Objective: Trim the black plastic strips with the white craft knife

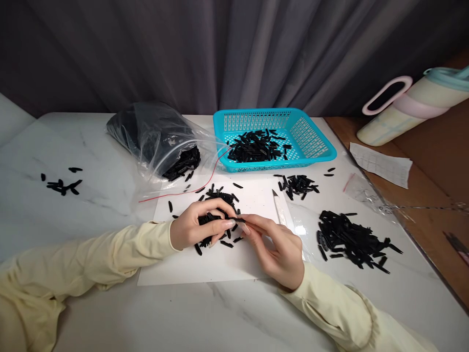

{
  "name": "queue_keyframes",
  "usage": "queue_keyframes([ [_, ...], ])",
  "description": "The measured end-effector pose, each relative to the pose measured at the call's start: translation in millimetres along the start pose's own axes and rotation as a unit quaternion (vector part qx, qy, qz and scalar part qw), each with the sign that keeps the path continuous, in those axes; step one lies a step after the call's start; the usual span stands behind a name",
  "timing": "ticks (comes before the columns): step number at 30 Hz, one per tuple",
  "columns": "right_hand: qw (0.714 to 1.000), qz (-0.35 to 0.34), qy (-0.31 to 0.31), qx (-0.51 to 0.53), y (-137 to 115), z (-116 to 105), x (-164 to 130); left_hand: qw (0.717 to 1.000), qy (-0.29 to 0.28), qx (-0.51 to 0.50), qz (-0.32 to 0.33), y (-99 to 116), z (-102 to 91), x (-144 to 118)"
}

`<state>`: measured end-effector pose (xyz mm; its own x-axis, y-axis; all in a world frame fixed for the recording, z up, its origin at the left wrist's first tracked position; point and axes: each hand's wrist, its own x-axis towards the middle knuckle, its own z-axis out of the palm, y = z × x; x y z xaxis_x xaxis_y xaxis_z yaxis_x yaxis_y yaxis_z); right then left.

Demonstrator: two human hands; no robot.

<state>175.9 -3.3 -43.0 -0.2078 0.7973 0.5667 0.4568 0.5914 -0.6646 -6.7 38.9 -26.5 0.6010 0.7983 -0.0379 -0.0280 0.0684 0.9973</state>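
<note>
My left hand [196, 226] is closed around a bunch of small black plastic strips [212, 218] over a white sheet [220, 266]. My right hand [278, 249] meets it at the fingertips and pinches one black strip [239, 220] between thumb and forefinger. More loose strips [223, 196] lie on the sheet just behind and under my hands. A white craft knife [280, 209] lies on the sheet's right side, beside my right hand.
A turquoise basket [315, 142] with black strips stands at the back. Left of it lies a clear bag [157, 137] of strips. Piles of strips lie at right [353, 240], centre-back [298, 186] and far left [62, 185]. A pastel bottle [414, 105] and paper [383, 164] are on the brown surface.
</note>
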Motion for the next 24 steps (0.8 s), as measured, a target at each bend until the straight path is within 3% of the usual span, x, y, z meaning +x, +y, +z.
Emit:
queue_keyframes([
  [13, 0.998, -0.066, 0.023, 0.007, 4.3, 1.2, -0.4, 0.996, 0.024, 0.073, 0.044, -3.2, -0.4, -1.3],
  [24, 0.997, -0.066, 0.024, 0.007, 3.8, 1.4, 0.4, 0.991, 0.036, 0.101, 0.081, -3.3, 0.6, -1.5],
])
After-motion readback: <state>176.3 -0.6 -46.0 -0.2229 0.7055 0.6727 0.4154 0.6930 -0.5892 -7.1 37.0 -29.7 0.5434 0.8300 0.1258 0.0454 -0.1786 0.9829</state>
